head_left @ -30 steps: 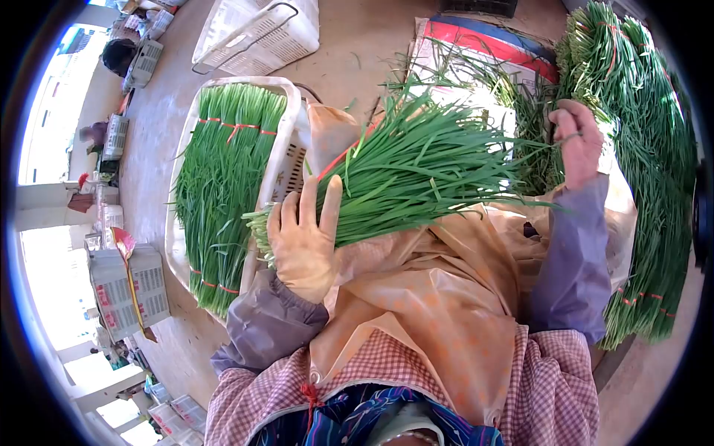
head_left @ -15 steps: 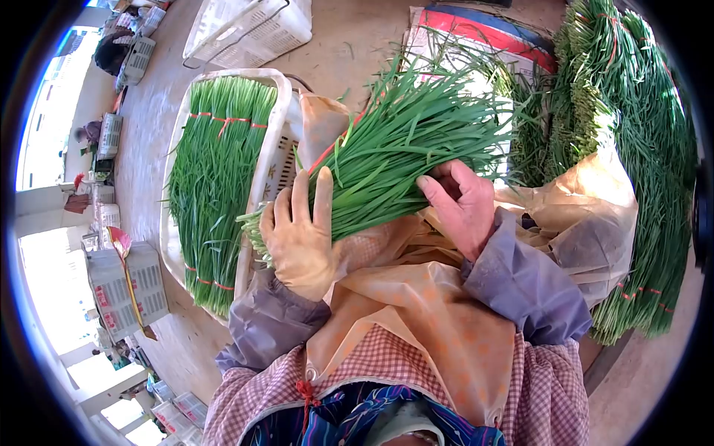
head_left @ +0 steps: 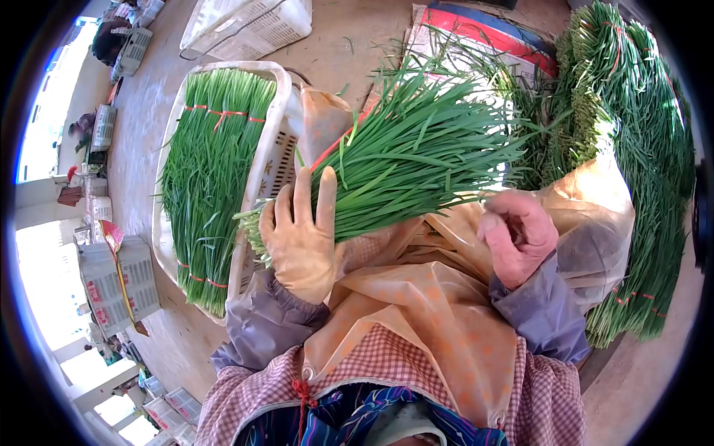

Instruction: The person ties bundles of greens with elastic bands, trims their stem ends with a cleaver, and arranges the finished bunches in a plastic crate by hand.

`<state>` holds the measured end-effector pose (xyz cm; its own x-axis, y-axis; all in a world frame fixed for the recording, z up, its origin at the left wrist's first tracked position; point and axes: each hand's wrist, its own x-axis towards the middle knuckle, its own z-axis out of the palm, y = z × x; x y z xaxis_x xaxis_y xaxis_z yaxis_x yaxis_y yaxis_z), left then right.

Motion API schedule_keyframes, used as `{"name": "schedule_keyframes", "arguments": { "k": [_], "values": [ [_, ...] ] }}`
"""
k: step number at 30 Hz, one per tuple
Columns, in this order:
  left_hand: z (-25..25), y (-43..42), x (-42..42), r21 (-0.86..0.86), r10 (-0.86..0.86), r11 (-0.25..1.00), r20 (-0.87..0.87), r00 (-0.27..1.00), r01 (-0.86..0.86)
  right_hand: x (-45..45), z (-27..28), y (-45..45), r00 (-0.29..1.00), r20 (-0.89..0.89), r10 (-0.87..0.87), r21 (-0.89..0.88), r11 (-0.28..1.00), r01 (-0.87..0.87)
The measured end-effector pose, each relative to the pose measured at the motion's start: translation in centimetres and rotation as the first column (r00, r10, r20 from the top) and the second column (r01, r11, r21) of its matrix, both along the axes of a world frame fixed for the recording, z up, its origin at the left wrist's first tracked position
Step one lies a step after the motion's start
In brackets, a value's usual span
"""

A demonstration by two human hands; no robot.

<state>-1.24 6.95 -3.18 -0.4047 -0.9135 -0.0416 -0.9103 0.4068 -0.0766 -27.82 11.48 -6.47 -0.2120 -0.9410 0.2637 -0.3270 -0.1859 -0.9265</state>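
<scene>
My left hand [head_left: 301,241], in a pale glove, is pressed on the stem end of a loose bunch of long green leaves [head_left: 416,156] lying across my lap. A red strap [head_left: 332,149] runs beside its fingertips. My right hand [head_left: 520,236], bare, is just below the leaf tips with its fingers curled in; whether a thin leaf is between them is too small to tell. An orange plastic apron [head_left: 416,297] covers my lap under the bunch.
A white crate [head_left: 260,160] at the left holds bundles tied with red bands [head_left: 212,171]. Another white crate [head_left: 249,30] stands behind it. Tied bundles [head_left: 639,178] lie at the right, with loose leaves on a red, white and blue sack [head_left: 483,39]. Far left, people work near more crates.
My right hand moved from beyond the leaf tips in to the middle of the bunch, then back right, its fingers now curled. My left hand has stayed on the stems.
</scene>
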Motion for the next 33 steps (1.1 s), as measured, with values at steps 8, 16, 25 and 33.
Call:
{"name": "schedule_keyframes", "arguments": {
  "k": [8, 16, 25, 33],
  "values": [
    [-0.2, 0.5, -0.1, -0.016, 0.015, 1.000, 0.008, 1.000, -0.015, 3.5, -5.1, -2.8, 0.991, 0.129, 0.021, 0.200, 0.979, -0.047],
    [-0.3, 0.4, 0.0, 0.009, -0.003, 1.000, -0.022, 1.000, 0.003, -2.5, -7.7, -2.9, 0.859, -0.448, -0.246, -0.022, 0.964, 0.264],
    [-1.6, 2.3, 0.6, -0.075, -0.118, 0.990, -0.005, 0.993, 0.117, -4.8, 0.3, -3.0, 0.891, -0.258, -0.373, -0.078, 0.927, 0.366],
    [-1.7, 3.1, 0.7, -0.130, -0.167, 0.977, 0.015, 0.986, 0.168, 4.7, -0.6, -7.8, 0.565, -0.762, 0.317, -0.123, 0.785, -0.607]
  ]
}}
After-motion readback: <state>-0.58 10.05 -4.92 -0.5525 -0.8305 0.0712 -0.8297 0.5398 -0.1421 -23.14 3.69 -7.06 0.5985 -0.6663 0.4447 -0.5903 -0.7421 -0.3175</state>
